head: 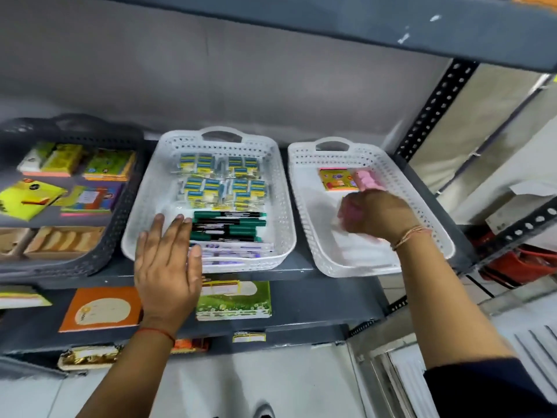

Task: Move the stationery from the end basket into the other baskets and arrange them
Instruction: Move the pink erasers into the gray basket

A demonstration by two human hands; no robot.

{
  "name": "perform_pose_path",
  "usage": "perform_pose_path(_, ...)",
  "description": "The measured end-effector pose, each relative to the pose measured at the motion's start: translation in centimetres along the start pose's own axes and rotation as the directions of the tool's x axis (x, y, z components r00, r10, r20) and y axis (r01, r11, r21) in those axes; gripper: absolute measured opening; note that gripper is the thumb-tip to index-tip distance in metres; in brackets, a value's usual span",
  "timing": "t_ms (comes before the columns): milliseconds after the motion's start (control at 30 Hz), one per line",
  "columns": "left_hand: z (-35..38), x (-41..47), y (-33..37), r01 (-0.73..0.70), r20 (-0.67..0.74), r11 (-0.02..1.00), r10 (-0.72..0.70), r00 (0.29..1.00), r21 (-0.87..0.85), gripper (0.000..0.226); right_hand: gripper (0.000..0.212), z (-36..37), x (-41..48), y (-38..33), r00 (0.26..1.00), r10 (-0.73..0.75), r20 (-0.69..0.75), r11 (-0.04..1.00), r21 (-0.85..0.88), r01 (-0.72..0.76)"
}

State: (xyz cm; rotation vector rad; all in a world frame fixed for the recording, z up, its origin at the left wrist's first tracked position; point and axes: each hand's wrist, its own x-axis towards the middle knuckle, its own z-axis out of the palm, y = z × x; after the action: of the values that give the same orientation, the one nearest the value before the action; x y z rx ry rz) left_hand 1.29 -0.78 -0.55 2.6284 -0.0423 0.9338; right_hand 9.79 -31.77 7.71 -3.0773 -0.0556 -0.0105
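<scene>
Three baskets stand on a grey shelf. The white end basket (422,188) on the right holds an orange-yellow pack (337,179) and pink erasers (366,178) at its back. My right hand (376,214) is inside it, fingers closed around a blurred pink item. The middle white basket (280,212) holds several blue-yellow packets (223,182), green markers (232,226) and pens in clear sleeves (238,251). My left hand (167,263) lies flat and open over its front left rim, fingertips next to the markers. The dark basket (120,212) on the left holds notepads.
A dark shelf board hangs overhead, close to my head. A perforated steel upright (437,107) stands right of the end basket. The lower shelf carries an orange notebook (102,309) and a green one (235,300). Red objects and boxes sit at far right.
</scene>
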Motion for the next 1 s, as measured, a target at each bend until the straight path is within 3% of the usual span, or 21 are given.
perform_pose_path(100, -2.2, 0.5, -4.3, 0.060, -0.042, 0.995, -0.057, 0.997, 0.080, 0.057, 0.034, -2.8, 0.7, -5.7, 0.971, -0.184, -0.151, 0.983, -0.021, 0.183)
perform_pose_path(233, -5.2, 0.3, -11.3, 0.131, -0.071, 0.976, -0.120, 0.990, 0.172, 0.060, 0.048, -4.3, 2.2, -15.5, 0.923, -0.364, -0.124, 0.930, 0.001, 0.366)
perform_pose_path(333, -7.7, -0.2, -16.8, 0.185, -0.074, 0.961, -0.173, 0.982, 0.208, 0.062, 0.059, -3.4, 2.8, -23.5, 0.903, -0.416, -0.107, 0.890, 0.156, 0.428)
perform_pose_path(600, -11.8, 0.2, -28.8, 0.325, 0.007, 0.919, -0.335, 0.942, 0.225, 0.078, 0.046, 2.2, 4.0, -43.3, 0.775, -0.627, -0.085, 0.706, 0.359, 0.610)
perform_pose_path(767, -11.7, 0.3, -30.3, 0.240, 0.126, 0.951, -0.266, 0.956, 0.193, 0.070, 0.046, 6.4, 3.6, -49.3, 0.726, -0.687, -0.026, 0.693, 0.279, 0.665)
perform_pose_path(1000, -10.9, 0.5, -30.2, 0.261, 0.105, 0.956, -0.276, 0.955, 0.137, 0.057, 0.053, 7.8, 4.2, -49.5, 0.734, -0.677, 0.055, 0.714, 0.288, 0.638)
